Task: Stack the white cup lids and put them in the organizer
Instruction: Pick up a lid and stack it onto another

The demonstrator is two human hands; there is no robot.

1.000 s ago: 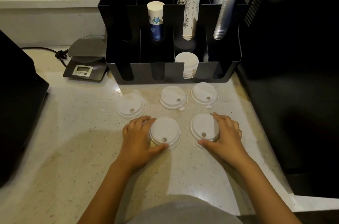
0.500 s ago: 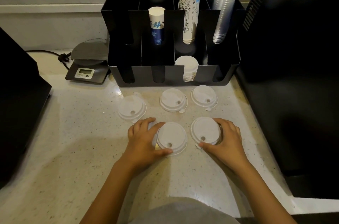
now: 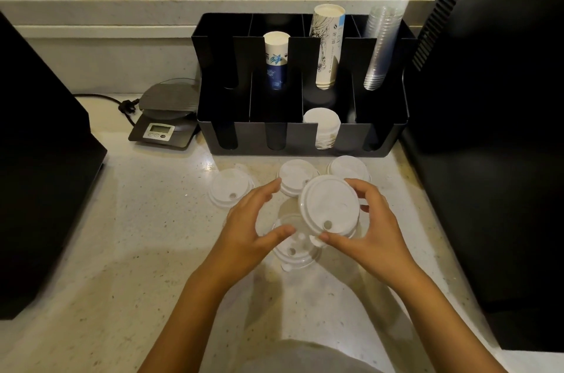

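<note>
White cup lids lie on a pale speckled stone counter (image 3: 128, 238) in front of a black slotted organizer (image 3: 302, 137). Each lid is a thin round plastic disc with a raised rim and a small sip hole near one edge. The right hand (image 3: 370, 238) grips one lid (image 3: 331, 207) by its rim, thumb near the hole and fingers curled over the far edge, holding it tilted above the counter. The left hand (image 3: 247, 235) is cupped around a second lid (image 3: 293, 247) lower down, partly hidden and blurred beneath the raised one; whether it rests on the counter cannot be told. Three more lids sit flat behind the hands: the left lid (image 3: 230, 191) apart, the middle lid (image 3: 296, 175) and the right lid (image 3: 348, 168) close together just before the organizer's front wall. A stack of lids (image 3: 323, 125) already stands on edge in a front compartment of the organizer. Behind it rise a blue-and-white paper cup stack (image 3: 276, 58), a taller printed paper cup stack (image 3: 328, 45) and a clear plastic cup stack (image 3: 380, 45). A grey digital scale (image 3: 164, 119) with a round platform sits left of the organizer.
</note>
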